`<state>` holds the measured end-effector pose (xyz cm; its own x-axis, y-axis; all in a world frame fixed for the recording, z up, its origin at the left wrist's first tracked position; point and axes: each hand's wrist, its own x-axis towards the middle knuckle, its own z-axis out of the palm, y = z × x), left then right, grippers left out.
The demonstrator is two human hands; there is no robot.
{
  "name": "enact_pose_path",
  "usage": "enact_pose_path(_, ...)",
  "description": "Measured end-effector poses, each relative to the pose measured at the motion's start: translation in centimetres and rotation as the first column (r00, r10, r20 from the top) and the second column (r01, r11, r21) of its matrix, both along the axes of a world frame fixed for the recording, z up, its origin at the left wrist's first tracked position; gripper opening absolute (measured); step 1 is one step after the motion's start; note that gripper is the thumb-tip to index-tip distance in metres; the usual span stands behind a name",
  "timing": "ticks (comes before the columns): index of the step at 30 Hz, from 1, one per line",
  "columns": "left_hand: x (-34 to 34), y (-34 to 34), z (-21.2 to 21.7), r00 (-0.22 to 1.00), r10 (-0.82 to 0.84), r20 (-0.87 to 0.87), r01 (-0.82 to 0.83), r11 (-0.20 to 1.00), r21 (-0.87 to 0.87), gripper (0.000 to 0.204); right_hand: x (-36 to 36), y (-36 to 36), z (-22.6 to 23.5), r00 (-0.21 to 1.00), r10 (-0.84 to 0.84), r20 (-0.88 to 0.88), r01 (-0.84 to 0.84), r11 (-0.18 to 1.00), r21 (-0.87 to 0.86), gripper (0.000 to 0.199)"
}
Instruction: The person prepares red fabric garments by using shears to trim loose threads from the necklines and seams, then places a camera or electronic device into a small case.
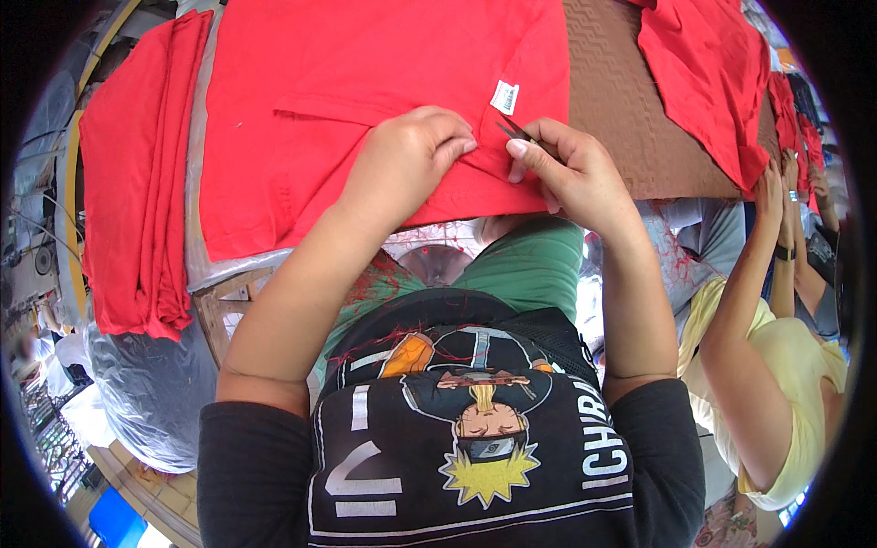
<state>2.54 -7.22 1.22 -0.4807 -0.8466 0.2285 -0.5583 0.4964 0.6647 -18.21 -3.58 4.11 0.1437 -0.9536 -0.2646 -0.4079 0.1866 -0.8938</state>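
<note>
A red garment (384, 55) is spread over the tabletop in front of me, its near edge hanging close to my lap. My left hand (406, 155) is closed, thumb and fingers pinching a fold of this red cloth. In my right hand (585, 173) are small thread snips (513, 130); their dark pointed blades angle up and left over the fabric. The right fingers wrap round the snips and hide most of the handle. Just beyond the blade tips lies a small white label (504, 96) attached to the garment.
Folded red cloth (146, 183) hangs at the table's left side, above a clear plastic bag (151, 393). Brown textured covering (612, 119) shows on the right of the table. There, a person in a yellow top (790, 393) handles another red piece (703, 73). Red threads litter my lap.
</note>
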Motion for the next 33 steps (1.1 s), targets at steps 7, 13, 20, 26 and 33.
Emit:
enact_pose_path(7,-0.2,-0.5,1.6,0.998,0.056,0.011,-0.057,0.968,0.244,0.016,-0.2,0.1,-0.2,0.987,0.089,-0.137,-0.098,0.994,-0.058,0.030)
enact_pose_path(13,-0.3,-0.5,1.5,0.997,0.058,0.044,-0.066,0.976,0.206,0.016,0.6,-0.3,0.1,0.938,0.119,-0.324,-0.167,0.978,-0.127,0.032)
enact_pose_path(20,2.3,-1.4,3.4,0.896,-0.402,-0.190,0.431,0.891,0.146,0.020,0.5,-0.5,0.7,0.823,0.095,-0.560,-0.269,0.933,-0.237,0.032)
enact_pose_path(26,3.5,-1.8,5.1,0.954,-0.249,-0.165,0.292,0.897,0.333,0.018,0.8,-0.4,1.8,0.971,-0.017,-0.236,-0.021,0.987,-0.159,0.030)
enact_pose_path(33,0.5,-0.6,-0.2,0.999,-0.032,-0.014,0.032,0.999,-0.017,0.025,1.2,-0.7,-1.4,0.999,-0.005,-0.051,-0.002,0.991,-0.134,0.028)
